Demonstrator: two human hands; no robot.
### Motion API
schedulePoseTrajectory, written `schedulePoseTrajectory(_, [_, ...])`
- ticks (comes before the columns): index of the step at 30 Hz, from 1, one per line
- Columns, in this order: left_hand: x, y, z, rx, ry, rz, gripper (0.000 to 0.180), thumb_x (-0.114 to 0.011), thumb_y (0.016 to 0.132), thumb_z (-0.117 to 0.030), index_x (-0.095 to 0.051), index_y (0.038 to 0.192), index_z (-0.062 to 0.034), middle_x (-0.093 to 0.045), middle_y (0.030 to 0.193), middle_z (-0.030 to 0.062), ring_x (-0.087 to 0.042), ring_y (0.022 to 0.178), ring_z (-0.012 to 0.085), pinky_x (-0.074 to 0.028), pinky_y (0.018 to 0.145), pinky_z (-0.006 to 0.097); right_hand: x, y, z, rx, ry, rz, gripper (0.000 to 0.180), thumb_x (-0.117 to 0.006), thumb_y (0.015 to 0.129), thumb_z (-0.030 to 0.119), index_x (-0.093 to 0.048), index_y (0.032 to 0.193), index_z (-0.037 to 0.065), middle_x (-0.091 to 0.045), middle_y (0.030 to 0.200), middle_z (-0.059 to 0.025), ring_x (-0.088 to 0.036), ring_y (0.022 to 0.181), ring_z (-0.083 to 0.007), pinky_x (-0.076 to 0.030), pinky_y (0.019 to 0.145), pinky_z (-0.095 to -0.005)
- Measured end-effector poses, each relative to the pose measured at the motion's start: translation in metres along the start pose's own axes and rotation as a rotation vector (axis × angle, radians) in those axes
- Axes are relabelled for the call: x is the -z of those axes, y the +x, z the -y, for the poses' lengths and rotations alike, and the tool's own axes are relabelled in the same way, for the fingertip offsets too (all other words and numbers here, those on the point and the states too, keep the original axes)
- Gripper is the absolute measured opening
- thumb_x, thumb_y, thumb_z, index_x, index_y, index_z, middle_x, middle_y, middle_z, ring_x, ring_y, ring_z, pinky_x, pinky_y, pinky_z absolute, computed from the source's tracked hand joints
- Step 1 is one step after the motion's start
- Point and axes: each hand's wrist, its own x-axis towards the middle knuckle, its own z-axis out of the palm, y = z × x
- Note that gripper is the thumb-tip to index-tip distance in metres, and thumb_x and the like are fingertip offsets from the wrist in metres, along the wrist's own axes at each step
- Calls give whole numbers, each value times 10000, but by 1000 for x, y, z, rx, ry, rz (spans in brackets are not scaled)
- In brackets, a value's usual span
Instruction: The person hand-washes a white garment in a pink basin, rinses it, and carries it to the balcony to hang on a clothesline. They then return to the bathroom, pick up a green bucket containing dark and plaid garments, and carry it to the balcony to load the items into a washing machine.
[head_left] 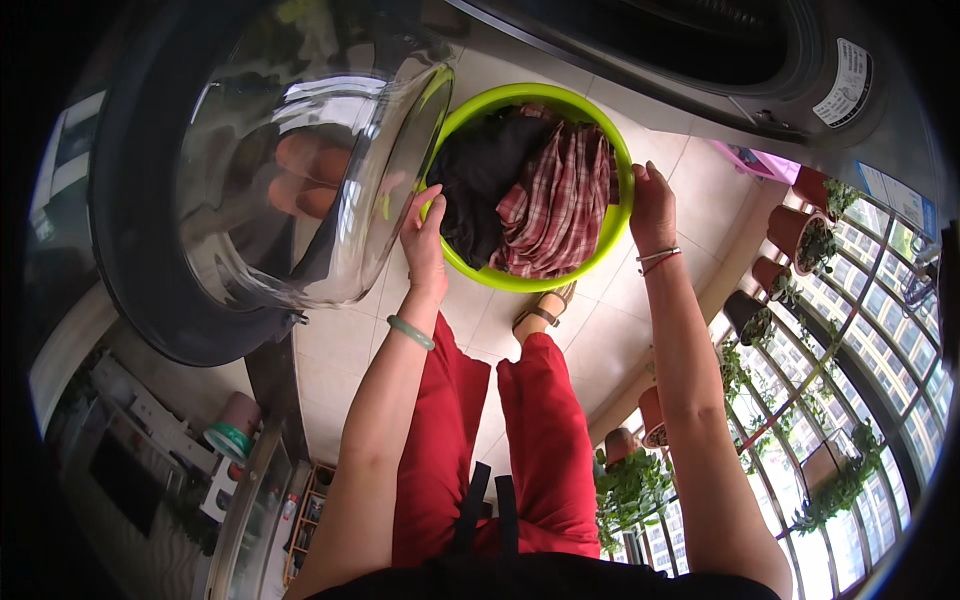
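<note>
A lime-green round basin (535, 286) is held in front of the washing machine, gripped at opposite sides of its rim. My left hand (424, 240) closes on the left edge, thumb up against the rim. On the right edge my right hand (654, 208) is closed, its fingers partly hidden. Inside the basin lie a crumpled red plaid garment (555, 205) on the right and black clothing (478, 180) on the left. The clear bowl-shaped glass of the machine's door (300, 190) stands swung out, close beside my left hand.
A grey front-loading washing machine (740, 118) spans the top, its round opening dark. Potted plants (800, 235) line the window railing on the right. A pink plastic item (752, 160) sits by the machine. Light floor tiles (340, 345) lie below; a shelf (308, 515) stands lower left.
</note>
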Motion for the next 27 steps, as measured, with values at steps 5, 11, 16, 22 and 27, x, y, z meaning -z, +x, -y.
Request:
schedulePoseTrajectory(5, [-25,-35,-8,-396,622,-90,315,-723,849,-251,-625,1128,-141,-392,1316,193,-345,1251,369,-324,1050,445,-35,-24,-25,308,-654,-510,283,-679,856,258,-673,1000,15,-638,986,-75,-567,930,-183,-420,906,-312])
schedulePoseTrajectory(11, [0,-84,-2,-381,751,123,150,-717,844,-188,-674,946,-88,-611,1025,47,-528,1017,221,-405,906,354,-78,-83,-50,522,-1151,-451,132,-705,819,182,-685,878,65,-616,1105,-126,-504,1091,-296,-378,974,-387])
schedulePoseTrajectory(16, [-21,-90,-10,-379,683,219,113,-720,836,-126,-679,915,-57,-654,903,51,-578,879,201,-458,796,321,-83,-102,-51,506,-1112,-397,99,-706,811,111,-677,879,46,-614,1071,-108,-576,949,-254,-469,832,-356])
schedulePoseTrajectory(22, [-56,-81,-28,-182,370,242,223,-712,854,-132,-636,1042,-39,-674,961,55,-612,923,167,-476,804,301,-106,-114,-38,195,-571,-307,236,-665,887,115,-642,1116,63,-626,1016,-59,-617,824,-143,-501,735,-278])
schedulePoseTrajectory(27, [-69,-74,-51,-599,650,342,505,-729,799,-85,-532,1264,-91,-599,1174,171,-608,1031,275,-488,912,350,-115,-111,-35,259,-709,-259,212,-654,902,127,-654,1102,57,-639,1042,-54,-636,797,-134,-500,701,-268])
